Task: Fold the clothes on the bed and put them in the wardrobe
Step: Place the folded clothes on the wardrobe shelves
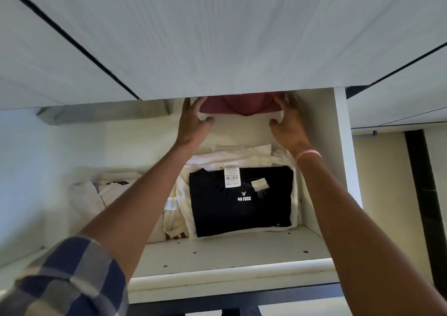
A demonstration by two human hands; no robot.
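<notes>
At the lower left a blue and grey checked sleeve (72, 274) covers the left arm, which reaches up into the wardrobe (338, 146). Behind that arm, on the left part of the shelf (229, 255), lies a loose pile of cream clothes (108, 190) with a paper label showing at its right edge. Higher up, the left grip (193, 122) is closed on the left end of a folded stack (242, 109), thumb below and fingers over the top edge. The stack is a maroon garment (225, 105) lying on a white garment (204, 116). It is held level, high in the compartment, well above the shelf and just under the pale panel (217, 37) that fills the upper half of the view; its far part is hidden behind that panel. Below the stack, a black T-shirt (242, 207) printed NO FUSS, with a barcode tag at its collar, lies flat on top of folded white clothes (232, 155) on the shelf, near the right wall. The right grip (287, 124) is closed on the right end of the stack in the same way, thumb beneath the white layer. A pink bracelet (308, 155) circles the right wrist, close to the wardrobe's right wall
</notes>
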